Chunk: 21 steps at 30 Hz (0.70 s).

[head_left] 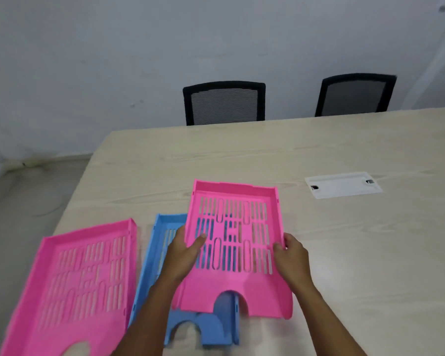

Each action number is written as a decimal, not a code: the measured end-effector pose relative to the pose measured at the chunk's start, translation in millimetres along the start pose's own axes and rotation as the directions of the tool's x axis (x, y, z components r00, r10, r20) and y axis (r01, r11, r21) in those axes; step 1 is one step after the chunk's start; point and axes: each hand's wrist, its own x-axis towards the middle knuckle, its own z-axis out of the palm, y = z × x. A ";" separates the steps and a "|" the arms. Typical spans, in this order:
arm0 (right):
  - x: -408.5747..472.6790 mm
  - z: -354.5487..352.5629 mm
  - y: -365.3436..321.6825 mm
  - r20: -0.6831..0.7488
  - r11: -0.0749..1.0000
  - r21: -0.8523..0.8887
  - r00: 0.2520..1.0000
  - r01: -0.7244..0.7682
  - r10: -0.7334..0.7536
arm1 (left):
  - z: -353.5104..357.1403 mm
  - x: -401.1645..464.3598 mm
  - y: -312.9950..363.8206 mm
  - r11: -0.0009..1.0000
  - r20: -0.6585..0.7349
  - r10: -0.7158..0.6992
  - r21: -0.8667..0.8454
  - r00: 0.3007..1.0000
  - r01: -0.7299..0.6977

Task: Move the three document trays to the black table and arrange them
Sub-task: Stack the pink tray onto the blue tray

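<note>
Two pink trays and one blue tray (162, 242) make three. At lower left, one pink tray (72, 283) lies on the pale surface (344, 253). Left hand (184, 255) and right hand (292, 255) have fingers clamped on the second pink tray (237, 242), above the blue one at lower centre. Two black chairs stand at top.

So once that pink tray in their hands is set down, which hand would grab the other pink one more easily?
Probably the left hand. The other pink tray lies at the table's left edge, on that hand's side. The right hand would have to cross the blue tray.
</note>
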 end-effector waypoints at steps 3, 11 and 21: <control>-22.1 42.4 -14.2 0.071 1.000 -0.002 0.997 0.031 -0.030 | -46.5 -1.5 -25.8 0.996 -0.047 -0.080 0.029 0.996 0.081; -54.7 94.3 -19.1 0.135 0.998 -0.039 0.990 0.045 -0.040 | -94.5 -10.0 -76.2 0.992 -0.001 -0.124 0.007 0.992 0.124; -58.5 96.5 -15.6 0.140 0.996 -0.082 0.990 0.039 -0.027 | -95.0 -10.3 -96.9 0.994 0.004 -0.112 0.010 0.994 0.112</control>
